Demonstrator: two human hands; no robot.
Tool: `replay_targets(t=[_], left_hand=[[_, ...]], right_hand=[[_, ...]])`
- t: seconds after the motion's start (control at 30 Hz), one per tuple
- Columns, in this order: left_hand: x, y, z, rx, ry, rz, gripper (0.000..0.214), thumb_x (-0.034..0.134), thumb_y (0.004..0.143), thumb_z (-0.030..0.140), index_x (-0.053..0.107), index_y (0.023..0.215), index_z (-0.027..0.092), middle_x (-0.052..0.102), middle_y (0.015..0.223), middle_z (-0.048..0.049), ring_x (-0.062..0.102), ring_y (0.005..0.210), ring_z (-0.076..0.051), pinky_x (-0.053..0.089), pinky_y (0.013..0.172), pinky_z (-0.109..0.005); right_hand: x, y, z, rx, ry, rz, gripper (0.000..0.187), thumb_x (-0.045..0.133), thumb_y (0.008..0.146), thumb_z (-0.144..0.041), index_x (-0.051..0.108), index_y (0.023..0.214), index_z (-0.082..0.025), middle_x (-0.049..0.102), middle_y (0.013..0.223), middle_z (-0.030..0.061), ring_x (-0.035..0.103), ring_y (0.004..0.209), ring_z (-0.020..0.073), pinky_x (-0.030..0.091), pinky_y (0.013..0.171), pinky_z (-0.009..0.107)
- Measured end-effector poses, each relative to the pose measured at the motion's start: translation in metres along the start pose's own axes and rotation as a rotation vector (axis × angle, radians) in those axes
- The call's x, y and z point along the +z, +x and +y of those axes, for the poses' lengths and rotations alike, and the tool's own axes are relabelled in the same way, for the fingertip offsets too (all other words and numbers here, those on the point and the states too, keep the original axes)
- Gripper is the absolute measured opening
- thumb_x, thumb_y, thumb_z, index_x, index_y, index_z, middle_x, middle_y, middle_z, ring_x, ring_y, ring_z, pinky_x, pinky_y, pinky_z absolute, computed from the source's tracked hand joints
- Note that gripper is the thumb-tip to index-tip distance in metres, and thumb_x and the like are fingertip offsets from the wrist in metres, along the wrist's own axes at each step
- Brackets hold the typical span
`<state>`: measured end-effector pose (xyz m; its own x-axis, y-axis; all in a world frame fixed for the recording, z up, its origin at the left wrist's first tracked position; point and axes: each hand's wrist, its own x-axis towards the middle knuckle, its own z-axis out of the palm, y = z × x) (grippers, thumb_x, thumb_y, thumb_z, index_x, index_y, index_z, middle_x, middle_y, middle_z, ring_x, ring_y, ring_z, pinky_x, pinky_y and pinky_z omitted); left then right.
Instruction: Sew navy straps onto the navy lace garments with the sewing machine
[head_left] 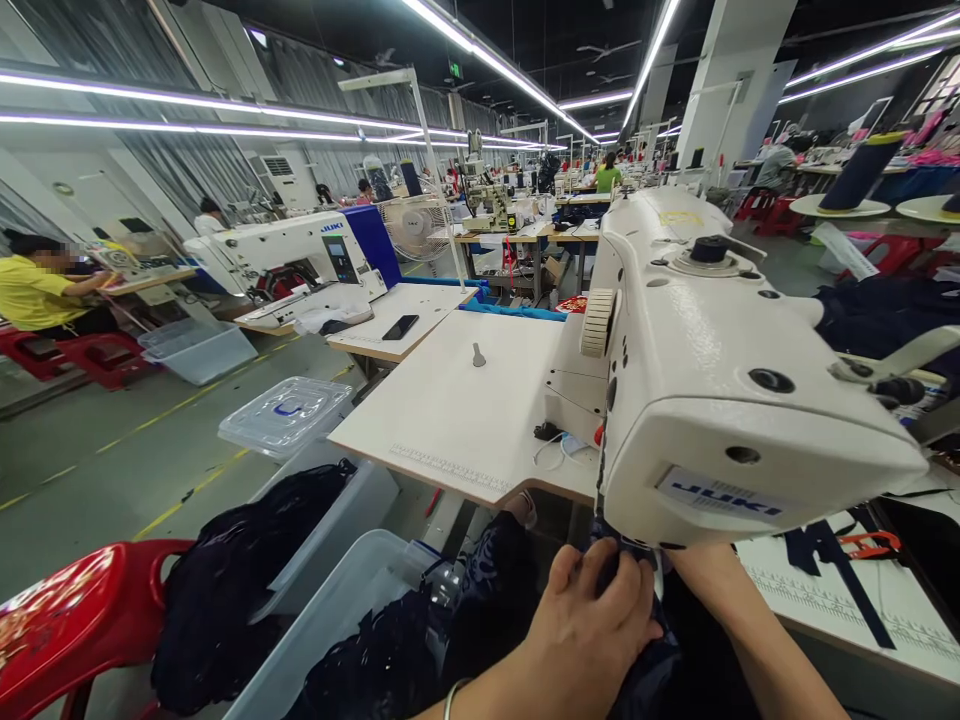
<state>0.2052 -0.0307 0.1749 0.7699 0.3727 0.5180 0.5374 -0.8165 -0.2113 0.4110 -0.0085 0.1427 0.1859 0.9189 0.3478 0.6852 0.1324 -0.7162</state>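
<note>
A white sewing machine (720, 420) marked JUKI fills the right side, close to me. My left hand (600, 610) is below the front of the machine head, its fingers bent and closed on dark navy fabric (652, 670). A bracelet circles my left wrist. My right hand (694, 565) reaches in from the right under the machine head; its fingers are hidden behind the machine, so their grip does not show. The needle area is also out of sight.
Clear plastic bins (330, 620) of navy pieces stand at lower left beside a red stool (97, 610). The white table (450, 400) holds a small grey piece (478, 355). A phone (400, 327) lies farther back. Orange-handled snips (870, 545) and navy strips (840, 570) lie at right.
</note>
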Motion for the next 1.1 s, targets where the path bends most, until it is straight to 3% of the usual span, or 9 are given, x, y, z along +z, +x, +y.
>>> replay_targets(t=[0.37, 0.53, 0.73, 0.9, 1.1], left_hand=[[0.004, 0.005, 0.003, -0.055, -0.017, 0.018, 0.045, 0.055, 0.095, 0.049, 0.06, 0.128, 0.02, 0.058, 0.124, -0.0044, 0.05, 0.116, -0.022, 0.032, 0.095, -0.035], [0.003, 0.008, 0.002, -0.04, -0.026, 0.034, 0.043, 0.055, 0.095, 0.048, 0.062, 0.126, 0.019, 0.058, 0.126, -0.004, 0.05, 0.115, -0.021, 0.033, 0.093, -0.035], [0.005, 0.008, 0.002, -0.044, -0.044, 0.054, 0.039, 0.052, 0.097, 0.046, 0.063, 0.124, 0.019, 0.06, 0.124, -0.0026, 0.05, 0.116, -0.021, 0.032, 0.093, -0.035], [0.005, 0.009, 0.002, -0.047, -0.047, 0.111, 0.035, 0.056, 0.095, 0.046, 0.066, 0.118, 0.021, 0.063, 0.116, -0.0025, 0.052, 0.112, -0.02, 0.032, 0.092, -0.033], [0.022, 0.01, 0.003, -0.134, -0.092, 0.327, 0.033, 0.047, 0.098, 0.042, 0.07, 0.106, 0.02, 0.069, 0.101, -0.0018, 0.058, 0.098, -0.019, 0.035, 0.085, -0.035]], right_hand=[[0.001, -0.003, 0.003, 0.002, -0.019, 0.02, 0.024, 0.058, 0.076, -0.047, 0.066, 0.063, -0.029, 0.073, 0.065, 0.0098, 0.067, 0.096, 0.0374, 0.054, 0.084, 0.051], [0.002, -0.007, 0.002, 0.017, -0.024, 0.033, 0.021, 0.057, 0.075, -0.043, 0.068, 0.063, -0.03, 0.073, 0.065, 0.0074, 0.067, 0.097, 0.0352, 0.056, 0.082, 0.045], [0.004, -0.01, 0.002, 0.033, 0.004, -0.001, 0.016, 0.058, 0.073, -0.036, 0.069, 0.065, -0.028, 0.075, 0.073, 0.0089, 0.066, 0.1, 0.037, 0.055, 0.084, 0.048], [0.002, -0.004, -0.001, 0.026, 0.033, -0.03, 0.015, 0.058, 0.072, -0.033, 0.071, 0.077, -0.028, 0.077, 0.083, 0.0079, 0.064, 0.105, 0.0367, 0.055, 0.085, 0.048], [0.0, -0.001, -0.017, 0.045, 0.011, 0.049, 0.021, 0.056, 0.077, -0.033, 0.072, 0.089, -0.027, 0.076, 0.089, 0.0078, 0.066, 0.099, 0.0327, 0.056, 0.078, 0.04]])
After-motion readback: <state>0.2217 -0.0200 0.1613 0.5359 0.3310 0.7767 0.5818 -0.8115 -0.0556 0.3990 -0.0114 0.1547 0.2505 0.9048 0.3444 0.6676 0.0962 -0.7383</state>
